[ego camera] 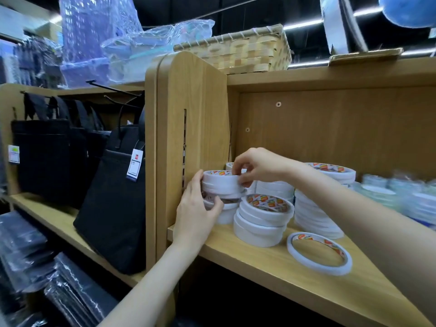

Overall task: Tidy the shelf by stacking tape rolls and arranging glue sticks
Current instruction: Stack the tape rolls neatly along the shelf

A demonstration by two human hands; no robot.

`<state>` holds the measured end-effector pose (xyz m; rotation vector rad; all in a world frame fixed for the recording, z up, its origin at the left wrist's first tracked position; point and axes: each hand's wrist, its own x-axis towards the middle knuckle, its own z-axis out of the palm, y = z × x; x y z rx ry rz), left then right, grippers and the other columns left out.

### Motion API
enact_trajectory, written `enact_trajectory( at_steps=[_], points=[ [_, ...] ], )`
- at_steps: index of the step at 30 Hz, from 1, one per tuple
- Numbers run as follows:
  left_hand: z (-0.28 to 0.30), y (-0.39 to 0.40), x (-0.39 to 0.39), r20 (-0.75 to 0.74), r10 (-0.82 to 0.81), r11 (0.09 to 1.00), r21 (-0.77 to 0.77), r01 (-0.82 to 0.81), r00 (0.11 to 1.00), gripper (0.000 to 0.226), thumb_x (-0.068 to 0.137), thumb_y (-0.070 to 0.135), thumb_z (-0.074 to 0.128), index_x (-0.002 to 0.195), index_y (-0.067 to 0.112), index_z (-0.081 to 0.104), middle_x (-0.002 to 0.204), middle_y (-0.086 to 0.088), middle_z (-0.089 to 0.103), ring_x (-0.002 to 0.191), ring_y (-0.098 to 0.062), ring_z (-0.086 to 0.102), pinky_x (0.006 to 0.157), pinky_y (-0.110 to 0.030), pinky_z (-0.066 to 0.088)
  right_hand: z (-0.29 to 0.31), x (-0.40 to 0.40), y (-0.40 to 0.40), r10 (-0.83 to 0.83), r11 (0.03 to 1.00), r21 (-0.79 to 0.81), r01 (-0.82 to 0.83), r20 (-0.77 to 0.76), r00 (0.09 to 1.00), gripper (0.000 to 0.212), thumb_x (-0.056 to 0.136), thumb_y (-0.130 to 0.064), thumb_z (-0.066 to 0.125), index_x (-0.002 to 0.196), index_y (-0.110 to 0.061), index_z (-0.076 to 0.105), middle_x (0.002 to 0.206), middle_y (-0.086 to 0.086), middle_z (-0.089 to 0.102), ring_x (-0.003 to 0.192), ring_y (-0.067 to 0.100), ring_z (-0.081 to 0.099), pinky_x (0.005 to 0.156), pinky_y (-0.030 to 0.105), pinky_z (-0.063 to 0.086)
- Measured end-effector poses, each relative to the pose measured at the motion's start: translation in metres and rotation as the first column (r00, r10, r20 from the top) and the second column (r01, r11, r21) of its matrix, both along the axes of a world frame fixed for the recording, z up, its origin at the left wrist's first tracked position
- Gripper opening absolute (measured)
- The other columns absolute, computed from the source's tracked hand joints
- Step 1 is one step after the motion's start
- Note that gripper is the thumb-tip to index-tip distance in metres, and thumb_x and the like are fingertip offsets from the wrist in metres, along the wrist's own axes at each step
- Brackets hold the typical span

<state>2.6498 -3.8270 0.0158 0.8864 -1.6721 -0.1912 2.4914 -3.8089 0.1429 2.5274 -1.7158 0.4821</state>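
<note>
Left hand point(197, 208) fingers curled round tape stack point(223, 197), right hand point(256, 165) fingers pinching its top roll point(220, 179)

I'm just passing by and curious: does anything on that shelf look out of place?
Yes. One thin tape roll lies alone near the shelf front edge, apart from the stacks. The middle stack also looks askew, its top roll tilted. Both hands hold the left stack.
</note>
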Motion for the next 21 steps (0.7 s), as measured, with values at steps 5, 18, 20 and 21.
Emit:
enact_trajectory(
  at_steps=[5,18,20,21],
  points=[
    [0.000,-0.002,-0.001,0.048,0.006,0.998,-0.060,-0.003,0.999,0.052,0.084,0.022,0.063,0.133,0.017,0.045,0.135,0.003,0.047,0.124,-0.010,0.044,0.097,-0.016,0.032,0.008,-0.013,-0.006,-0.007,1.000,0.027,-0.003,0.345,0.939,0.011,0.083,-0.001,0.064,0.092,0.005,0.064,0.074,0.009,0.068,0.063,0.013,0.066,0.063,0.016,0.053],
    [-0.001,-0.001,0.000,0.024,0.064,0.989,-0.135,-0.060,0.998,0.040,0.081,0.015,0.066,0.121,0.014,0.056,0.137,0.000,0.043,0.125,-0.013,0.039,0.094,-0.010,0.025,0.021,-0.011,-0.005,-0.086,0.994,-0.044,0.101,0.258,0.962,0.006,0.083,-0.004,0.065,0.089,-0.005,0.064,0.075,0.007,0.068,0.059,0.010,0.063,0.061,0.014,0.052],
    [-0.001,-0.001,0.000,0.029,0.067,0.988,-0.143,-0.062,0.997,0.039,0.082,0.015,0.065,0.120,0.014,0.057,0.136,-0.001,0.044,0.125,-0.013,0.040,0.093,-0.008,0.025,0.021,-0.015,-0.011,-0.149,0.969,-0.156,0.191,0.249,0.957,0.005,0.084,-0.007,0.065,0.087,-0.011,0.064,0.073,0.002,0.065,0.058,0.008,0.061,0.054,0.009,0.046],
    [-0.001,-0.002,0.000,0.037,0.067,0.988,-0.143,-0.061,0.997,0.039,0.083,0.016,0.065,0.121,0.015,0.056,0.136,-0.001,0.043,0.125,-0.013,0.039,0.095,-0.010,0.025,0.021,-0.017,-0.015,-0.175,0.951,-0.207,0.229,0.249,0.953,0.006,0.084,-0.008,0.065,0.088,-0.013,0.064,0.074,0.001,0.064,0.060,0.009,0.060,0.056,0.011,0.046]
  ],
)
